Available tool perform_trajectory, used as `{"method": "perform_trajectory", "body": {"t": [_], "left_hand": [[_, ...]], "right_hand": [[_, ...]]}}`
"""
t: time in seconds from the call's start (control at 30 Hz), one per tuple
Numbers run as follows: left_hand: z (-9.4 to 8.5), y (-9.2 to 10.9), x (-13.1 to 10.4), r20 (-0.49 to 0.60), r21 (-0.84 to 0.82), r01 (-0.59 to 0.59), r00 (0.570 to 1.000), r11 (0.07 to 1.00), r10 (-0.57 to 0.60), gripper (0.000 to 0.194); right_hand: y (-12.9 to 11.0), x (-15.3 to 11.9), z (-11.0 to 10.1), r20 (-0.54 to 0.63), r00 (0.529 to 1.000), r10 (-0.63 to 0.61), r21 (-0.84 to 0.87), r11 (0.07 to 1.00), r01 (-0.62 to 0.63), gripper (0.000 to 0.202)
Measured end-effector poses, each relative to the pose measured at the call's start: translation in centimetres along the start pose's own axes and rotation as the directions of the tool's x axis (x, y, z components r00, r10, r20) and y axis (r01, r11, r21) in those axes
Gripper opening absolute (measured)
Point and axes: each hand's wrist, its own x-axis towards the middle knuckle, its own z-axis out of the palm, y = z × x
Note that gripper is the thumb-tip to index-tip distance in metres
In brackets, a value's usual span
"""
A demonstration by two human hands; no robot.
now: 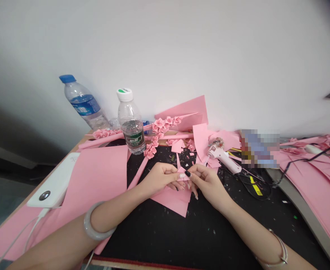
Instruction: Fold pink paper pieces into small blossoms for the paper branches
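Between my two hands is a small piece of pink paper (183, 174), pinched by fingers and thumbs from both sides. My left hand (165, 176) grips its left part, thumb on top. On the right part, my right hand (205, 182) presses with a dark-nailed thumb. How the paper is folded is partly hidden by the fingers. Under the hands lies a larger pink sheet (176, 202) on the black mat (165, 236). Just beyond are pink paper flowers (151, 149) on a rolled paper stem (139, 173), with small scraps around.
A white glue gun (223, 158) lies right of my hands, near a black cable (287, 167). Two water bottles, one white-capped (131, 123), one blue-capped (83, 103), stand by the wall. A white power bank (54, 183) rests on pink sheets (97, 176); more sheets (316, 183) are stacked right.
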Motion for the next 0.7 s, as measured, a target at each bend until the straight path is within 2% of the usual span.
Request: {"method": "perform_trajectory", "body": {"t": [0.33, 0.57, 0.7], "left_hand": [[0.29, 0.16, -0.19, -0.022, 0.034, -0.005, 1.0, 0.999, 0.006, 0.028], [0.32, -0.08, -0.08, 0.014, 0.005, -0.045, 0.999, 0.999, 0.044, 0.022], [0.31, -0.19, -0.14, 0.005, -0.001, -0.025, 1.0, 1.0, 0.025, 0.023]], "right_hand": [[-0.07, -0.07, 0.07, 0.002, 1.0, -0.003, -0.027, 1.0, 0.003, 0.019], [-0.03, -0.3, 0.0, -0.024, 0.999, -0.029, -0.082, 0.996, 0.027, 0.018], [-0.22, -0.28, 0.13, -0.032, 0.999, -0.034, -0.131, 0.991, 0.03, 0.019]]}}
